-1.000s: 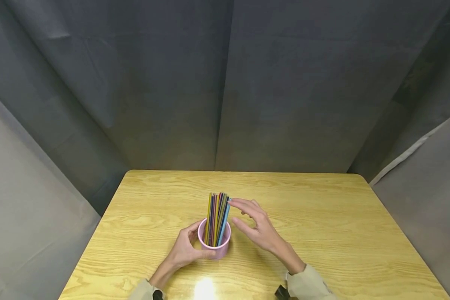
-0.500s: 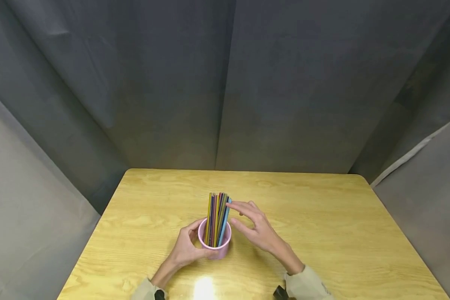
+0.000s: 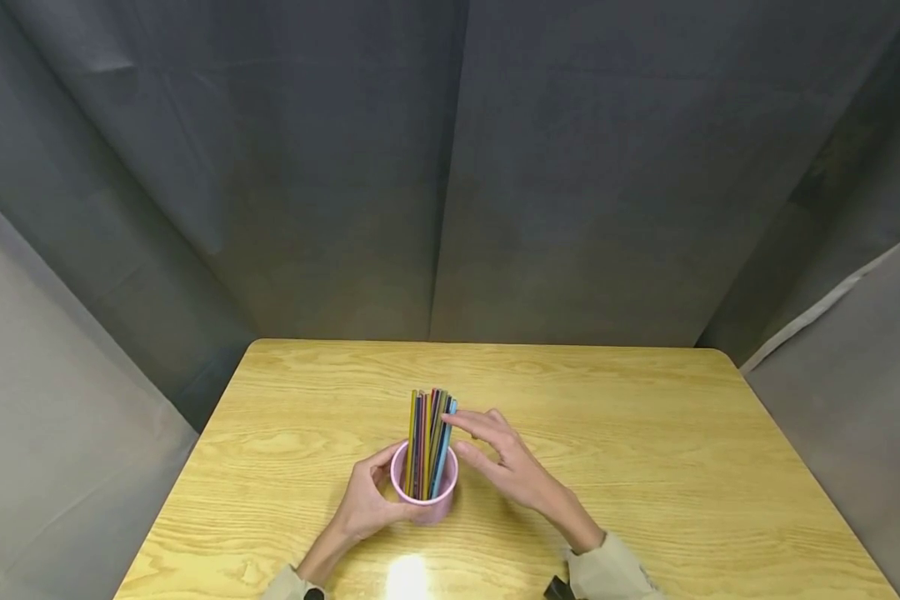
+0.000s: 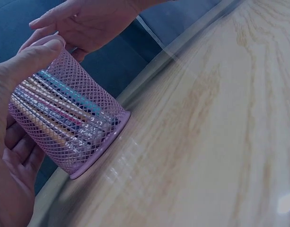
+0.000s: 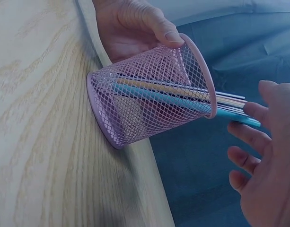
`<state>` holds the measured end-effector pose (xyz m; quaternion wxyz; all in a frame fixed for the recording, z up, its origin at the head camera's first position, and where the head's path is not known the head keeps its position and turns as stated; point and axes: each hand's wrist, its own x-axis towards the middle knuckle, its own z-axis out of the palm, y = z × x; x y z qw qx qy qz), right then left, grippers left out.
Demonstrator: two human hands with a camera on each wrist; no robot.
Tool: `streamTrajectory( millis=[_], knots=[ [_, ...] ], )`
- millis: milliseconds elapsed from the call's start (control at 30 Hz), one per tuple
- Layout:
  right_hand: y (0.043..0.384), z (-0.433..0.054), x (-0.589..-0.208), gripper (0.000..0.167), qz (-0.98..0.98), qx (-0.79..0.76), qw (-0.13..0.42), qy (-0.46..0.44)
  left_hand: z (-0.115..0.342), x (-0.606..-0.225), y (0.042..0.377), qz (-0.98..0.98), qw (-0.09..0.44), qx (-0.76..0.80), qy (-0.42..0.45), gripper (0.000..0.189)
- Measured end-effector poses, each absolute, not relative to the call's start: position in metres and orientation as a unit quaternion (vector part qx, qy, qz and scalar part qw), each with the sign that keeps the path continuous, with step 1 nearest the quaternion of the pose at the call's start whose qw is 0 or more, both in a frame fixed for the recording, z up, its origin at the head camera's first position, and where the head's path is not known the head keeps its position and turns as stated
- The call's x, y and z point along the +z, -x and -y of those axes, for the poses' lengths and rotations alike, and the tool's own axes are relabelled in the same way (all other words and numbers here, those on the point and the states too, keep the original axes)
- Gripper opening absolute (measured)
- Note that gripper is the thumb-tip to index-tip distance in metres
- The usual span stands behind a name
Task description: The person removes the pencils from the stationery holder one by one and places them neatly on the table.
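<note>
A pink mesh pencil cup (image 3: 440, 507) stands on the wooden table with a bunch of coloured pencils (image 3: 422, 442) leaning in it. My left hand (image 3: 365, 502) grips the cup from the left, its thumb at the near side of the rim in the left wrist view. On the other side, my right hand (image 3: 523, 477) reaches to the pencils' upper ends with fingers extended, fingertips right at the light blue pencil (image 5: 182, 101). The thumb is near the rim. Through the mesh, the pencils' lower ends (image 4: 83, 120) show inside the cup.
The light wooden table (image 3: 645, 433) spreads around the cup. Dark grey curtains (image 3: 330, 183) hang behind it, with lighter panels (image 3: 52, 417) at both sides. A bright glare spot (image 3: 407, 577) shows near the front edge.
My right hand has shifted slightly left, its fingertips further over the pencils. The pencils and cup have moved a little left and nearer with the left hand.
</note>
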<state>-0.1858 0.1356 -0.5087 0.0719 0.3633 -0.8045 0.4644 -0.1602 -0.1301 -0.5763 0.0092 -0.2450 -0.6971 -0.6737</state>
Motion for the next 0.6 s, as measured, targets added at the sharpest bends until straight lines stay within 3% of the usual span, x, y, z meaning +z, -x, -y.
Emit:
streamTrajectory(
  millis=[600],
  knots=[
    [0.188, -0.135, -0.500, 0.044, 0.811, 0.461, 0.056, -0.356, 0.131, -0.575, 0.162, 0.700, 0.024, -0.675, 0.232, 0.087]
  ],
)
